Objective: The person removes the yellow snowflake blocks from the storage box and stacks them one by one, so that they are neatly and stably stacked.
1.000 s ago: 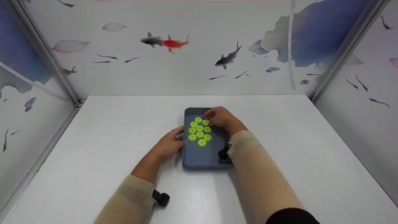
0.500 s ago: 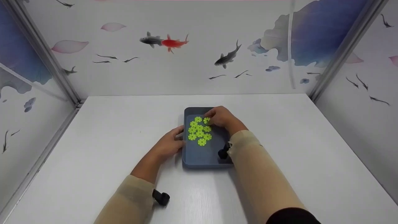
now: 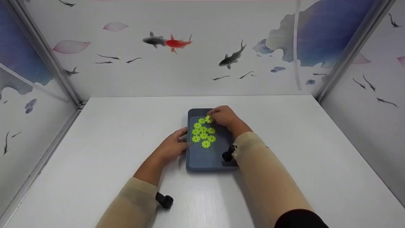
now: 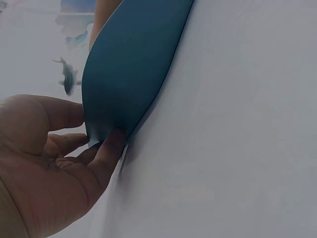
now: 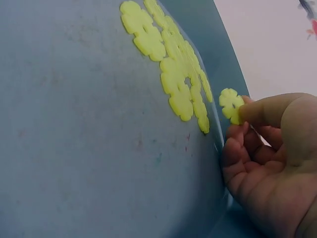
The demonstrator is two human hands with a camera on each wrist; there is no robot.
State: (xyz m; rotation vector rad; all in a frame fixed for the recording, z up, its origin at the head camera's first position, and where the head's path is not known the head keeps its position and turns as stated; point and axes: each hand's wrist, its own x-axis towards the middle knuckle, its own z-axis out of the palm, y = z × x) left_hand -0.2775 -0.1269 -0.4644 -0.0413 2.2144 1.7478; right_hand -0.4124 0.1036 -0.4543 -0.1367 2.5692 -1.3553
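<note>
My right hand [image 3: 224,116] pinches a yellow-green snowflake building disc [image 5: 230,105] between thumb and fingers. That disc stands tilted over the far end of a blue-grey rectangular tray [image 3: 204,160]. Several matching discs [image 3: 203,135] lie close together on the tray floor, some overlapping, in its left and middle part. At the tray's left side is my left hand [image 3: 172,146], its fingertips resting against the outer wall. The left wrist view shows thumb and fingers extended to the tray's side [image 4: 129,64], with nothing held between them.
The tray stands on a white table [image 3: 104,148]. White panels [image 3: 196,72] printed with fish and petals rise behind and at both sides. A black wrist-camera mount [image 3: 227,155] hangs over the tray's right part; another [image 3: 164,200] is near the left forearm.
My right hand has gripped the disc at the far right of the group and lifted it away from the others, slightly toward the tray's far end. The left hand stays put.
</note>
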